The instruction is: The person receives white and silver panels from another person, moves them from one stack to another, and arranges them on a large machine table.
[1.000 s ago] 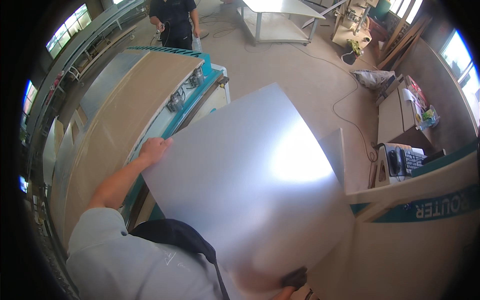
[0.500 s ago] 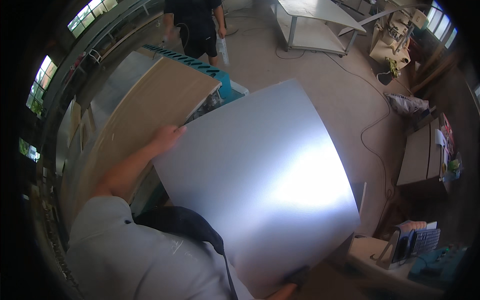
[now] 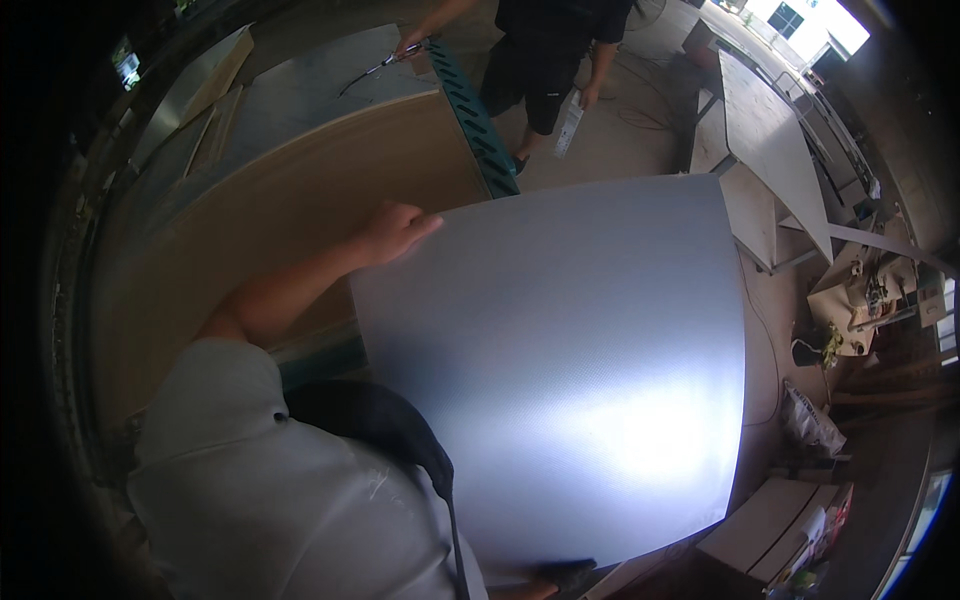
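Observation:
A large silvery sheet (image 3: 560, 330), finely textured and shiny with bright glare low on its right side, spans the middle in front of me. My left hand (image 3: 398, 228) grips its upper left edge, with fingers curled over the rim. At the bottom, my right hand (image 3: 565, 577), dark as if gloved, holds the sheet's near edge; part of it is hidden. Left of the sheet lies a wide wooden board (image 3: 300, 200) on a bench, close under my left forearm.
Beyond the teal slotted rail (image 3: 470, 115) stands a person (image 3: 550, 60) in dark clothes, with a thin tool in one hand and a pale flat strip (image 3: 568, 125) in the other. A pale table (image 3: 775, 130), machine (image 3: 860, 300), sack (image 3: 812, 420) and white boxes (image 3: 770, 530) are on the right.
My view has turned to the right, and the sheet has turned with me, still held in both hands. The other person's tool hand now reaches over the bench.

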A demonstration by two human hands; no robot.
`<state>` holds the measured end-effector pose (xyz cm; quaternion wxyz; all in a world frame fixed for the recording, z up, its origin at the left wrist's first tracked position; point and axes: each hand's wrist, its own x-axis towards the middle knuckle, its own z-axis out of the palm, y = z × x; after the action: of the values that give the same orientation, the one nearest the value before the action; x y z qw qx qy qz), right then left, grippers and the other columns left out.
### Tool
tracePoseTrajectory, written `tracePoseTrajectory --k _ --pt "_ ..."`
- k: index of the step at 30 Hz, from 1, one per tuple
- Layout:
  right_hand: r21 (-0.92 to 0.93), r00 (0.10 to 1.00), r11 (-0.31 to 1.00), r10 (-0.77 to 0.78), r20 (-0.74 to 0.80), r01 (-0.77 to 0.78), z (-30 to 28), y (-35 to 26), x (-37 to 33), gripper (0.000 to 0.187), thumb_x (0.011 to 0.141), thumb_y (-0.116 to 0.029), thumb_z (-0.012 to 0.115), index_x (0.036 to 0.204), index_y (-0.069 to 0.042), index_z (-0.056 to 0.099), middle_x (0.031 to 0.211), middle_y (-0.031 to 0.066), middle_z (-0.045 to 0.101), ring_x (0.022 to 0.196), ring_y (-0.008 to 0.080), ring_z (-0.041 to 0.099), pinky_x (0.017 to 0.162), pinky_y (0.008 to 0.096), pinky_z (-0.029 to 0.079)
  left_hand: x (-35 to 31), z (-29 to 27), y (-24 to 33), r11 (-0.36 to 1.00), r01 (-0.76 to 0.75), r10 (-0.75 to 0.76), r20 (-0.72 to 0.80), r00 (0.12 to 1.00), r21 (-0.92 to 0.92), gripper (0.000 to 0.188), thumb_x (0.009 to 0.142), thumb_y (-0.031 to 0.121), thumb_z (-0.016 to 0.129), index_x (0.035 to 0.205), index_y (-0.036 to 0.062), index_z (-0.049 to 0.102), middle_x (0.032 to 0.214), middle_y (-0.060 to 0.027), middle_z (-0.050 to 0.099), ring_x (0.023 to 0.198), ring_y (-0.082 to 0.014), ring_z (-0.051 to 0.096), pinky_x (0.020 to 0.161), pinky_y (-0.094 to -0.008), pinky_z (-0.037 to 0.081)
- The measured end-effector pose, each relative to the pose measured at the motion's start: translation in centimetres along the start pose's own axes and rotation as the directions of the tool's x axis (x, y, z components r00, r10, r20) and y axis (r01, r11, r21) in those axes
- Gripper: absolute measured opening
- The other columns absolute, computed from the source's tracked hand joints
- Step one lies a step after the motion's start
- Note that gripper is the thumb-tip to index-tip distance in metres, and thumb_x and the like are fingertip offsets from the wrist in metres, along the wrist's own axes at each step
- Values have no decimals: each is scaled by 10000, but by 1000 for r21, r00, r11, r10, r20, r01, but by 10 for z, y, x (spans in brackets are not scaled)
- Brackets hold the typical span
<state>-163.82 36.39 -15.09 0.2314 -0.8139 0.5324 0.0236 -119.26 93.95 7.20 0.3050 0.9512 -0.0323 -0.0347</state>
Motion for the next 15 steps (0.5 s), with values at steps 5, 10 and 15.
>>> tracePoseTrajectory --k 5,10,15 --pt "-70 969 968 -236 77 241 4 -74 104 500 1053 -486 475 998 -18 645 1055 201 677 923 373 654 744 460 527 -24 -4 -41 979 199 -204 -147 968 -52 553 1034 521 518 731 74 637 669 -88 623 577 -214 578 602 -403 490" --pt "-193 804 781 -581 125 594 0 -188 202 508 1055 -490 466 984 -20 644 1050 210 675 918 382 655 735 467 527 -116 25 -141 665 318 -514 -104 852 -676 519 1040 497 510 831 50 671 696 -79 640 639 -228 604 654 -408 503" --pt "-305 606 651 -759 -237 695 40 -352 211 560 1047 -515 469 909 3 630 916 243 655 880 439 636 744 507 503 -259 47 -206 729 535 -685 -443 579 -428 566 1045 549 454 910 45 673 714 -95 605 742 -214 625 729 -410 496"
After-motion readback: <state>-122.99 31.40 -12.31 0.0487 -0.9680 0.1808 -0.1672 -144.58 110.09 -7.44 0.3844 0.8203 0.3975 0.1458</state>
